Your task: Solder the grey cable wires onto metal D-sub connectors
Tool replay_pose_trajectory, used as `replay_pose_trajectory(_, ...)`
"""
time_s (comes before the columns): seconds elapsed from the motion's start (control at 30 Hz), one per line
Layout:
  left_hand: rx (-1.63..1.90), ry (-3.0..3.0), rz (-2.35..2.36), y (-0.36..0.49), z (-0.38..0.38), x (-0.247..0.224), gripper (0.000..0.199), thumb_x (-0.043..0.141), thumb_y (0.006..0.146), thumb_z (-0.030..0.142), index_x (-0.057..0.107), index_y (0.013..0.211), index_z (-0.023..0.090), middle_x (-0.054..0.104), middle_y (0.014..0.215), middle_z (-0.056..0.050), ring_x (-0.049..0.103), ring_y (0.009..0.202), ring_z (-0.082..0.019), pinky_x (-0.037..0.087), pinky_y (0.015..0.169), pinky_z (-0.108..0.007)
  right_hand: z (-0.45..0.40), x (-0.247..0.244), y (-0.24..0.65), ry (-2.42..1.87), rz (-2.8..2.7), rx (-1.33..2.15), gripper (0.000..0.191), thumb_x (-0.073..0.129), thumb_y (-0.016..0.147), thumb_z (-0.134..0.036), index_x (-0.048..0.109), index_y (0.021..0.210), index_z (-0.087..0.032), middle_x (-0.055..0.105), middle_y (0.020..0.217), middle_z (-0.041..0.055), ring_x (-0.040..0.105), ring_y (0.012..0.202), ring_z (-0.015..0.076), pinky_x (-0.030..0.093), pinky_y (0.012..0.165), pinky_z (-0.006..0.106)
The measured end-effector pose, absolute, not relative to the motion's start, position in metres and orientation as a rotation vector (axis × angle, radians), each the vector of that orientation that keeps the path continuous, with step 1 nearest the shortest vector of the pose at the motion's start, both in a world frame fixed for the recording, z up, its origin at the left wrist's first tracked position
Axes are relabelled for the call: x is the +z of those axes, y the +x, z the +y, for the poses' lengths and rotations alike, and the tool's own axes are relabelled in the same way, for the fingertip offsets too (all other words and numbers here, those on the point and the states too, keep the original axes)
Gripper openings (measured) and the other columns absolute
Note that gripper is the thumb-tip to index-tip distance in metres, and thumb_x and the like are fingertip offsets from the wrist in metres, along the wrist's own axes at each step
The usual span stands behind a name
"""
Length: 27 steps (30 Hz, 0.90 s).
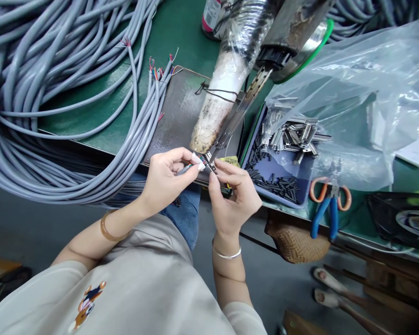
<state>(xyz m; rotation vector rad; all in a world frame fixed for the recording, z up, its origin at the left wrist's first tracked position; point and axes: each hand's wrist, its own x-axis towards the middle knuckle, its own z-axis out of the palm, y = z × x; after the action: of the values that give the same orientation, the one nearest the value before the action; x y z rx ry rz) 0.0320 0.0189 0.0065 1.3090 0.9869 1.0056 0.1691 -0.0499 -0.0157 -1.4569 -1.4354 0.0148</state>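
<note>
My left hand (172, 179) pinches the end of a grey cable (184, 170), whose thin coloured wires fan out past the fingertips. White coverings wrap the thumb and a finger. Opposite it, my right hand (232, 190) is closed at the fingertips on a small multi-pin connector (209, 164), and the wires meet its pins. The soldering iron's long perforated metal shaft (242, 104) slants down from above, its tip just over the connector. Beside it, a plastic-wrapped white tube (218, 93) ends close above the fingers. The exact contact between wires and pins is too small to make out.
Thick bundles of grey cable (122, 163) cover the left side. A dark plate (181, 102) lies beneath the tube. To the right stand a blue tray (275, 172) of metal connector parts and black sleeves, scissors (345, 197), blue-handled pliers (324, 216) and a clear plastic bag (363, 93).
</note>
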Motion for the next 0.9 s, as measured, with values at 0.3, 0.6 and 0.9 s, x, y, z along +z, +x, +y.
replay_pose_trajectory(0.3, 1.039, 1.446, 1.027, 0.0319, 0.0178, 0.0144, 0.007, 0.071, 0.083, 0.017, 0.07, 0.076, 0.014, 0.044, 0.05, 0.007, 0.029, 0.044, -0.004, 0.02, 0.043, -0.021, -0.0431, -0.0056, 0.1687, -1.446, -1.467, -0.106, 0.015, 0.075, 0.088, -0.012, 0.067, 0.093, -0.023, 0.081, 0.104, 0.0012, 0.079, 0.094, 0.0175, 0.066, 0.085, 0.034)
replay_pose_trajectory(0.6, 0.985, 1.498, 1.05, 0.0289, 0.0153, 0.009, 0.006, 0.071, 0.083, 0.018, 0.071, 0.079, 0.014, 0.054, 0.053, 0.004, 0.032, 0.044, -0.005, 0.024, 0.043, -0.021, -0.049, -0.0117, 0.1718, -1.442, -1.518, -0.099, 0.015, 0.074, 0.088, -0.013, 0.063, 0.09, -0.024, 0.081, 0.106, 0.0037, 0.079, 0.091, 0.017, 0.067, 0.081, 0.031)
replay_pose_trajectory(0.9, 1.005, 1.584, 1.064, 0.0294, 0.011, 0.0055, 0.006, 0.069, 0.084, 0.017, 0.07, 0.08, 0.014, 0.051, 0.051, 0.006, 0.031, 0.045, -0.005, 0.024, 0.045, -0.021, -0.0515, -0.0129, 0.1714, -1.463, -1.513, -0.149, 0.016, 0.075, 0.087, -0.012, 0.065, 0.092, -0.024, 0.082, 0.103, 0.0023, 0.079, 0.09, 0.0162, 0.064, 0.08, 0.029)
